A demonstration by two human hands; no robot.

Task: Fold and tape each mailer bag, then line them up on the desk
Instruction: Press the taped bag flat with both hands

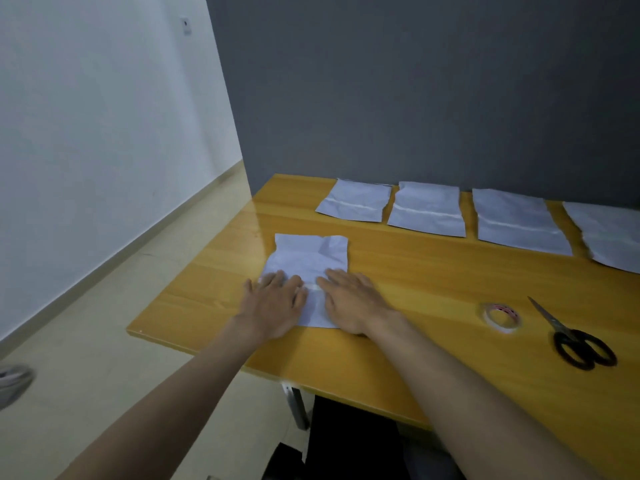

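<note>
A white mailer bag [308, 254] lies crumpled near the left end of the yellow wooden desk [415, 282]. My left hand [273, 303] lies flat on its near left part, fingers straight. My right hand [353, 299] presses flat on its near right part. A strip of tape shows between the two hands. Along the far edge several folded and taped mailer bags lie in a row: one [355, 204], a second [427, 211], a third [516, 221], and one [609, 237] cut off by the right frame edge.
A roll of clear tape [502, 317] lies to the right of my right hand. Black-handled scissors [575, 337] lie further right. A grey wall stands behind the desk. The desk's left edge drops to a tiled floor.
</note>
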